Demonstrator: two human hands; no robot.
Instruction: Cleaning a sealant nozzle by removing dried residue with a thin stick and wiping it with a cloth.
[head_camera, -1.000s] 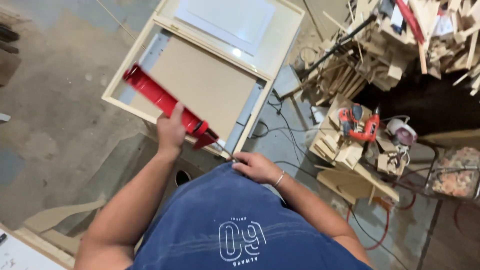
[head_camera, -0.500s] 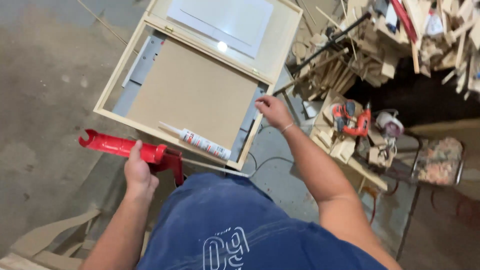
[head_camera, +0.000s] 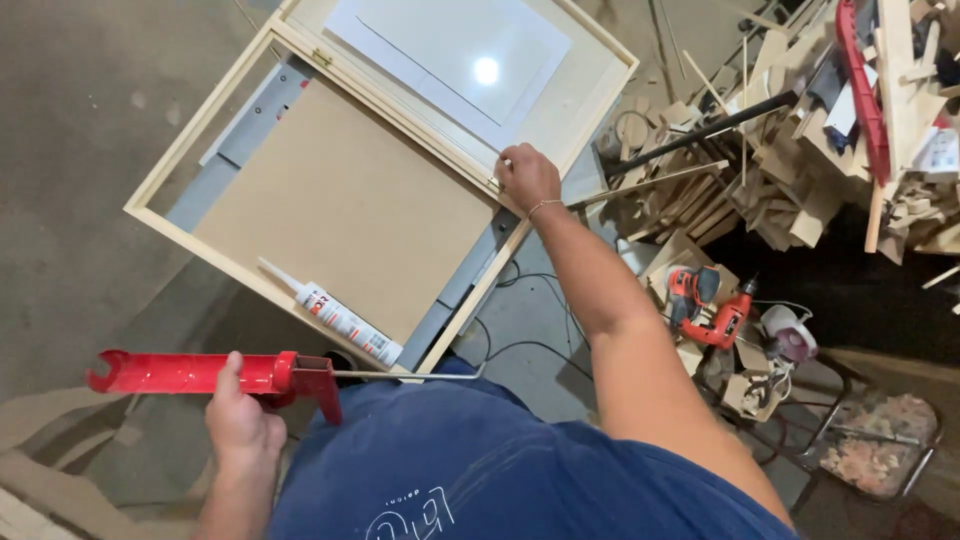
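Gripping the empty red caulking gun (head_camera: 200, 373) around its barrel, the left hand (head_camera: 240, 425) held the tool low, just off the near corner of the wooden frame (head_camera: 150, 195), with its thin plunger rod drawn out to the right. The right hand (head_camera: 527, 178) reached across to the far edge of the frame, its fingers curled down on the wooden rail where the frame met the light box with the white sheet (head_camera: 450, 55); whether it pinched something small there could not be told. The sealant tube (head_camera: 330, 312) lay loose on the brown board (head_camera: 340, 205) inside the frame, near its front rail, nozzle pointing left and away from the gun, apart from both hands. Judging from this, the work stood between uses of the gun: tube out, gun unloaded, frame being steadied or adjusted. A next move would seem to call for the right hand to come off the rail and fetch the tube, and for the gun to be brought level so the tube could seat in its cradle. Beyond the frame lay a heap of wood offcuts (head_camera: 760, 170), a red power drill (head_camera: 710, 305) and black cables (head_camera: 540, 320) on the concrete floor (head_camera: 70, 120).
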